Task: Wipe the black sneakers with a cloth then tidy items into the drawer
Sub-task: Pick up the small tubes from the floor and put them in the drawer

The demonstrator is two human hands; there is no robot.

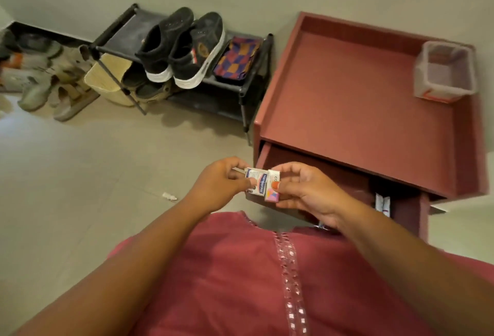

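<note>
Two small boxes (262,185) sat pinched between my left hand (219,183) and right hand (307,194); black sneakers (181,47) racked; open drawer (334,175) awaited them.

Two small boxes (263,184) pinched side by side between left hand (217,183) and right hand (307,191), just above the open drawer (334,175) of a reddish cabinet (355,100). Clear plastic container (445,71) on the cabinet top. Black sneakers (184,47) beside a checkered cloth (238,57) on the shoe rack (248,87).

Drawer (315,172) interior mostly hidden.
</note>
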